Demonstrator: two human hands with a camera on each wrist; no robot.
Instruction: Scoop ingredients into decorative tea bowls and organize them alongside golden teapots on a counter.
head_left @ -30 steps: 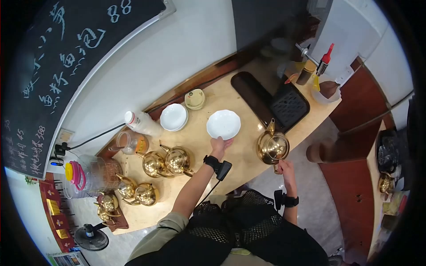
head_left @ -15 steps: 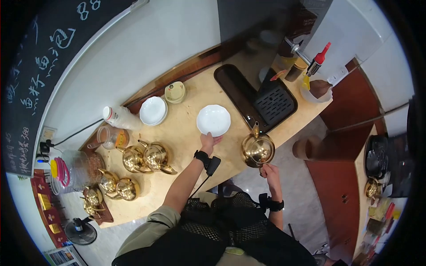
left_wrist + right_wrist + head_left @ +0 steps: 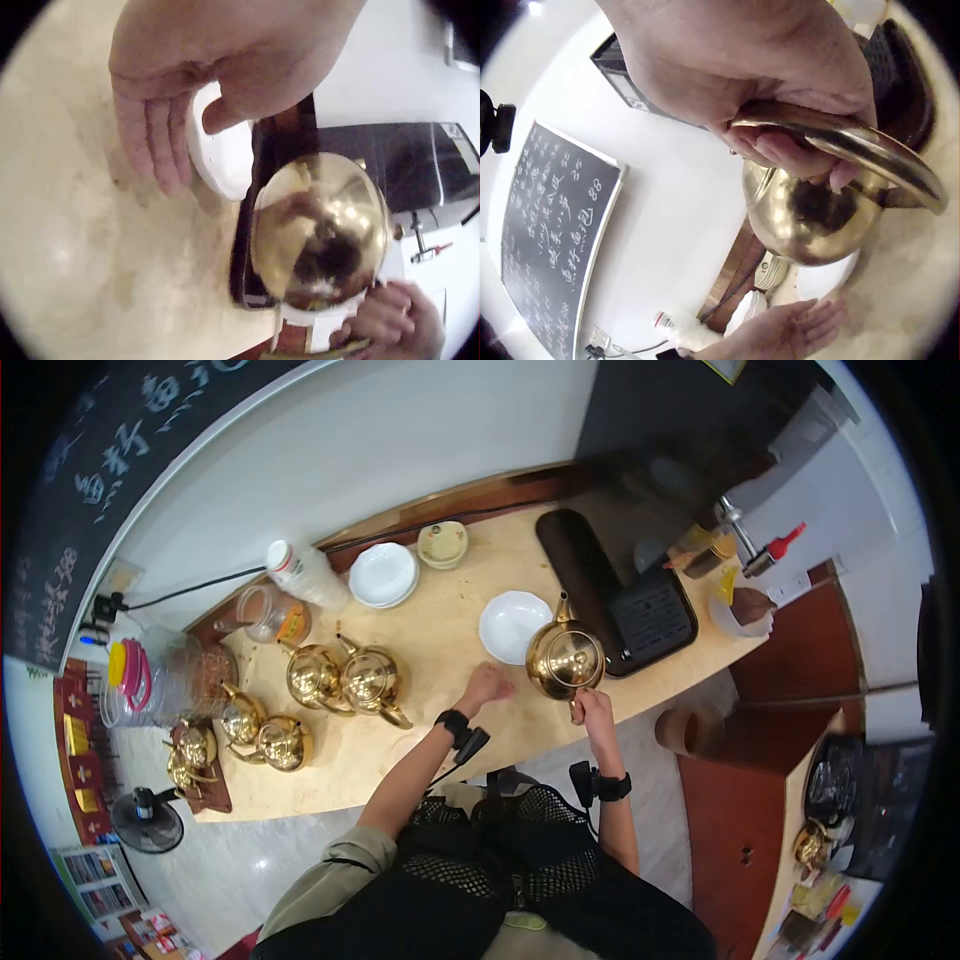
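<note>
My right hand grips the handle of a shiny gold teapot, fingers curled round it in the right wrist view. The teapot's spout points toward the wall, and its body overlaps the right edge of a white scalloped dish in the head view. Just below that dish, my left hand hovers with fingers extended and holds nothing. Seen from the left wrist, the dish lies beyond my left thumb, and the teapot is to the right of it.
Several gold teapots stand to the left on the wooden counter. Stacked white dishes, small bowls and white cups line the wall. A black drip tray lies right, under a red-handled tap.
My left hand has drawn back from the dish's rim, which it was touching. My right hand has brought the teapot left, closer to the dish. The head view has shifted.
</note>
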